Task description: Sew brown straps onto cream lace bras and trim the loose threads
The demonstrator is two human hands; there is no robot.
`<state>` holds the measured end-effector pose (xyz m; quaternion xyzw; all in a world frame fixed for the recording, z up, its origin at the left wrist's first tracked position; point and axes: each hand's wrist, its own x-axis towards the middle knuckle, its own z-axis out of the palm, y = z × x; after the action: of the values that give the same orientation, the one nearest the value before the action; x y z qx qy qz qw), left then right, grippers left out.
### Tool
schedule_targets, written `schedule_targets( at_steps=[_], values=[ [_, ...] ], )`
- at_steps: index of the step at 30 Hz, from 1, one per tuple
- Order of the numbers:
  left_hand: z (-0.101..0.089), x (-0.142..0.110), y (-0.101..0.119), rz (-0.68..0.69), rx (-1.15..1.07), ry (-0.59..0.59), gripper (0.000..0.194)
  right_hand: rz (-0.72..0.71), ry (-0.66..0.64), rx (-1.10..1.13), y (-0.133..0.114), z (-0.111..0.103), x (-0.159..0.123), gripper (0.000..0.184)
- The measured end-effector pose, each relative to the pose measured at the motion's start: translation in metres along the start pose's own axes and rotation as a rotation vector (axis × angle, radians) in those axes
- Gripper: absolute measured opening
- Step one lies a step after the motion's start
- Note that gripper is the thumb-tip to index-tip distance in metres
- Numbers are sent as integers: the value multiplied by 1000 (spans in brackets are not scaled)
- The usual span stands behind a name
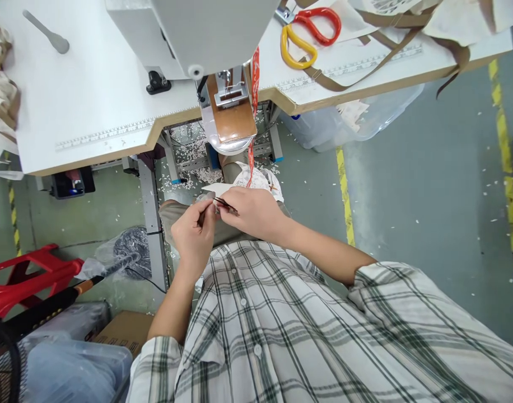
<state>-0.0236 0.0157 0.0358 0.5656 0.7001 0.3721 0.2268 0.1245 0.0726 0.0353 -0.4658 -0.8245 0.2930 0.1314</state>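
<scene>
Close together over my lap, both hands are closed. My left hand (194, 232) pinches the edge of a pale piece of fabric (262, 182) with thumb and forefinger; the exact spot is mostly covered by the fingers. In my right hand (254, 212) is a pair of dark, thin-pointed tweezers (226, 205), their tips at my left fingertips. The printed white fabric lies on my lap behind the hands. Ahead of them stands a sewing machine (197, 33), with a brown plate (236, 123) on its arm and a red printed ribbon (255, 84) hanging beside it.
Red-and-yellow-handled scissors (311, 36) and brown straps (382, 61) lie on the white table (92, 95), right of the machine. A clear plastic bin (365, 126) sits beneath. At left are a red stool (25, 280), a cardboard box (124, 330) and a fan (4, 364).
</scene>
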Motion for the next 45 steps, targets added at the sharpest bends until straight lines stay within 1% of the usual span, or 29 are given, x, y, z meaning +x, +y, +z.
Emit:
schedule_targets(
  at_steps=[2, 3, 4, 6, 8, 10, 11, 12, 14, 16, 18, 21, 24, 26, 28, 30, 33, 35, 37, 39, 42, 45],
  values=[
    [2, 0, -3, 38, 68, -28, 19, 14, -28, -51, 1, 1, 4, 21],
    [2, 1, -5, 25, 63, -54, 18, 15, -43, -52, 3, 1, 5, 19],
    [2, 4, -9, -19, 27, -80, 18, 13, -61, -23, 5, 1, 6, 17],
    [2, 10, -19, -176, -107, -81, 18, 26, -89, 140, 14, -3, 7, 18],
    [0, 16, -31, -357, -271, -36, 19, 82, -97, 401, 25, -9, 5, 19],
    [-1, 20, -39, -469, -401, -15, 20, 151, -37, 603, 34, -14, 2, 17],
    [-1, 21, -40, -493, -445, -30, 20, 163, 2, 635, 37, -15, 2, 16],
    [-1, 21, -39, -498, -469, -53, 20, 149, 32, 620, 37, -15, 1, 15],
    [0, 20, -31, -461, -462, -68, 20, 63, 61, 497, 34, -12, 1, 14],
    [1, 17, -21, -396, -415, -57, 19, -27, 43, 354, 27, -6, 1, 16],
    [1, 15, -12, -333, -357, -41, 18, -65, 40, 248, 19, 1, 2, 20],
    [3, 11, -8, -228, -234, -19, 19, -66, 22, 123, 11, 6, 6, 22],
    [6, 7, -10, -96, -51, -15, 19, -45, -32, -7, 9, 9, 11, 22],
    [9, 6, -12, -25, 59, -41, 17, -33, -62, -70, 10, 11, 14, 20],
    [10, 7, -17, 1, 82, -86, 17, -24, -91, -56, 13, 11, 18, 17],
    [11, 9, -24, -41, 19, -102, 17, 13, -128, 75, 20, 9, 19, 16],
    [11, 12, -34, -208, -170, -74, 18, 117, -167, 428, 34, -1, 19, 24],
    [10, 14, -36, -314, -294, -75, 20, 166, -119, 578, 43, -9, 17, 25],
    [10, 14, -32, -371, -371, -88, 21, 158, -49, 566, 47, -13, 14, 23],
    [9, 14, -27, -394, -403, -84, 21, 106, -28, 508, 44, -14, 10, 21],
    [7, 12, -21, -418, -461, -86, 23, 36, -124, 532, 30, -11, 0, 23],
    [3, 10, -18, -408, -480, -91, 23, 26, -197, 528, 13, -9, -6, 24]
  ],
)
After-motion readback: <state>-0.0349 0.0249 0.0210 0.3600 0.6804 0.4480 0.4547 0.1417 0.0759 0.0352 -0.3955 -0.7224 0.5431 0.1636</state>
